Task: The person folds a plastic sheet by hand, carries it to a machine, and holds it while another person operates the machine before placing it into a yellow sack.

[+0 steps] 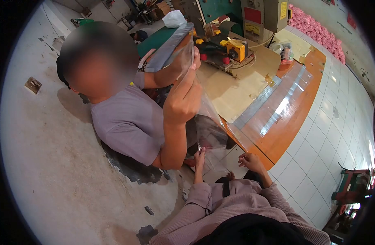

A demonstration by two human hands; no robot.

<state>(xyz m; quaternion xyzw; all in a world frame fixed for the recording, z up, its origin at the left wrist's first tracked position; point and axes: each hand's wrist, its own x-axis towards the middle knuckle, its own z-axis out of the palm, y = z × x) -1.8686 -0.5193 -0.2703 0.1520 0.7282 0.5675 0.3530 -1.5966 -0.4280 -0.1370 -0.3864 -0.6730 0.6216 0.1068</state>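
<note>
A clear plastic sheet [212, 124] hangs between a co-worker and me. My left hand [199, 160] pinches its lower edge, thumb uppermost. My right hand [252, 162] is beside the corner of the wooden table, fingers curled together. Whether a bit of the film is between those fingers I cannot make out. Higher up, the co-worker's hands [183, 100] grip the upper part of the same sheet, which is raised in front of them.
On the orange-brown table [271, 147] lie clear sheets with a shiny strip [283, 106]. A machine with a yellow-and-black box [237, 50] stands behind. Pink bundles [316, 30] are piled along the wall. The co-worker [128, 110] sits at the left, close to me. White floor tiles [304, 163] extend rightward.
</note>
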